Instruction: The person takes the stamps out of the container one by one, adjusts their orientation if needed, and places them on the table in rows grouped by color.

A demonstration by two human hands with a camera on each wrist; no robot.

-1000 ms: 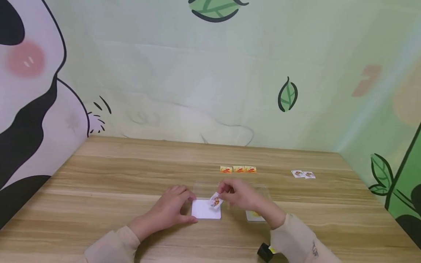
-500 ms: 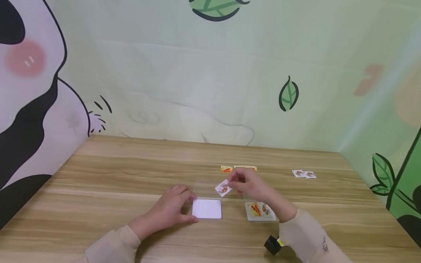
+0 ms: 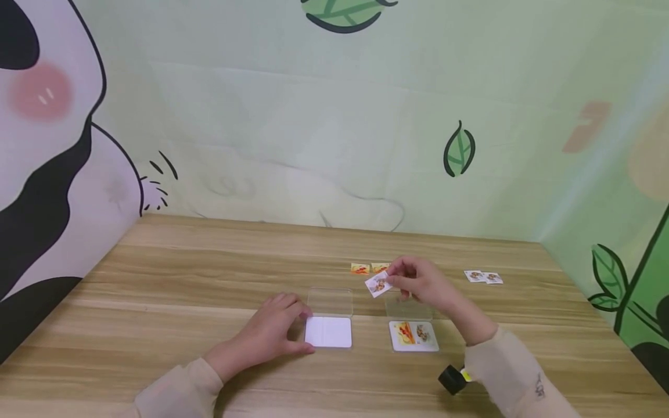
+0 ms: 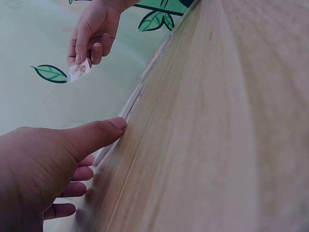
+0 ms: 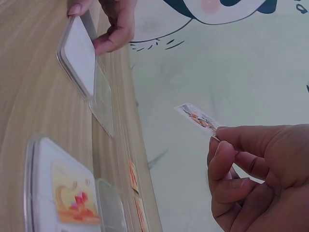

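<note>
In the head view my right hand [image 3: 425, 281] is raised over the table, pinching a small white picture card [image 3: 378, 284] between thumb and fingertips. The right wrist view shows the card [image 5: 198, 118] by its printed face, tilted and apart from everything else. My left hand [image 3: 266, 328] grips the left edge of a flat clear case [image 3: 330, 302] with a plain white inside [image 3: 328, 332], thumb at the near corner and a finger at the far one. Its lid lies open behind. A second open case [image 3: 414, 347] holds a yellow picture card [image 3: 405, 333] and a white one [image 3: 423, 333].
Behind the cases lie yellow cards [image 3: 360, 269], one of the row now hidden by my right hand. Two overlapping white cards [image 3: 483, 277] are farther right. A black object [image 3: 452, 379] sits beside my right sleeve. A printed backdrop [image 3: 292, 116] rises behind the wooden table [image 3: 209, 261].
My right hand has lifted the white card away from the left case, up and to the right. The second case has come into full sight. My left hand has stayed put.
</note>
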